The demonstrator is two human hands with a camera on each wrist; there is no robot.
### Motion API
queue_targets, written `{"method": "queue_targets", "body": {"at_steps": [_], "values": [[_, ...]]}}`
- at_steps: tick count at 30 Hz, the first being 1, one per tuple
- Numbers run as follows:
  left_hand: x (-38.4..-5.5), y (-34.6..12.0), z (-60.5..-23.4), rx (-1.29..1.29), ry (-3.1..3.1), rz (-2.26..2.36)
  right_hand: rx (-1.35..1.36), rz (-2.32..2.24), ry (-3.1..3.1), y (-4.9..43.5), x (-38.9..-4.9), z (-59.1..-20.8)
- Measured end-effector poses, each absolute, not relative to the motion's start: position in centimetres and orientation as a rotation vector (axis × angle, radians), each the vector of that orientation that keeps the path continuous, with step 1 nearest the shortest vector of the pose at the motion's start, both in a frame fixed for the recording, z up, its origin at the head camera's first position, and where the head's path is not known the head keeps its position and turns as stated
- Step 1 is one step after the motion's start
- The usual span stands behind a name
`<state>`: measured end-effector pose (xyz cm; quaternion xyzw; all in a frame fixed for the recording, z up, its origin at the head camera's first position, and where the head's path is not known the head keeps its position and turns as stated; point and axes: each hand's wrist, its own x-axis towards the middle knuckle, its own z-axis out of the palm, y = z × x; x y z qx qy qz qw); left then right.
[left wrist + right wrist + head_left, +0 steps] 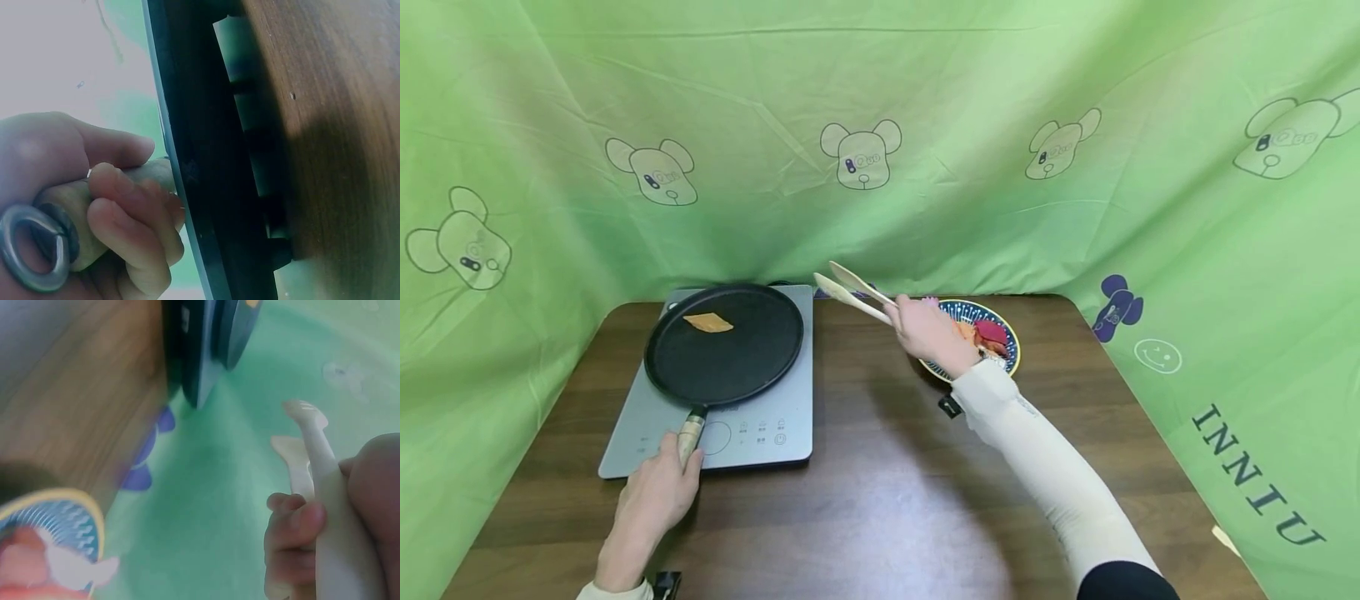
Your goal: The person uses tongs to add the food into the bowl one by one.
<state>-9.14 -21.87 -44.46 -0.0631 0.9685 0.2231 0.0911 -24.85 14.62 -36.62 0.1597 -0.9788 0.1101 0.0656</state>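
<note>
"Where's the crepe pan (722, 367)?"

"On the induction cooktop (771, 451), one flat orange piece (709, 323) lying in it, over the cooktop's far half."

"And the left hand (658, 485)?"

"By the cooktop's near edge, fingers curled closely round the pan's handle (691, 435)."

"What has the right hand (927, 333) got?"

"Pale tongs (344, 550), fingers and thumb round them, raised to the right of the cooktop. The tongs' tips stand slightly apart, pointing towards it."

"Anything farther over?"

"A blue patterned plate (967, 310), well right of the cooktop, bearing red and orange pieces (991, 332); the hand partly hides it."
</note>
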Motion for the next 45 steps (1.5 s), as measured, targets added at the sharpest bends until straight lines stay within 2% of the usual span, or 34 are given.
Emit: {"method": "queue_targets", "body": {"at_steps": [8, 15, 30, 45], "values": [[-9.2, -21.8, -44.4, -0.18, 2.882, 0.65, 0.24, 0.471, -3.009, 20.0, -22.4, -37.5], [-9.3, -21.7, -44.5, -0.19, 2.879, 0.634, 0.181, 0.473, -3.011, 23.3, -20.6, -39.3], [-9.3, -21.7, -44.5, -0.2, 2.872, 0.621, 0.001, 0.439, -3.01, 27.6, -17.9, -40.3], [-9.3, -21.7, -44.7, -0.198, 2.879, 0.631, -0.063, 0.276, -2.964, 28.6, -15.5, -42.7]]}}
